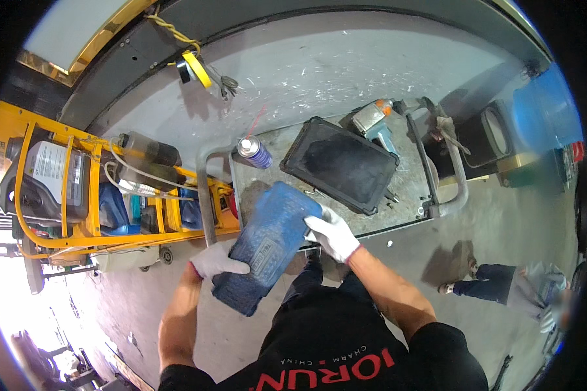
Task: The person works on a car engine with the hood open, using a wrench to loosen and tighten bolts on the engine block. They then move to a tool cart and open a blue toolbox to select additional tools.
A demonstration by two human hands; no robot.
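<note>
Between my hands I hold a worn blue plastic tool case [267, 244], tilted, with a pale label patch near its lower end. My left hand [219, 262], in a white glove, grips the lower left edge with the thumb over the top. On the upper right edge, my right hand [332, 233], also gloved in white, is closed round the side. The case hangs in front of the near edge of a grey metal cart top [267, 184]. On that cart lie a black rugged tablet [339, 164], a spray can [254, 152] with a red straw, and an impact wrench [374, 124].
A yellow rack [62, 225] with a dark oil jug [45, 179] and other bottles stands left of the cart. A grey tube handle [462, 182] bounds its right side, near a blue bucket [548, 111]. Another person [509, 287] is on the floor area at right.
</note>
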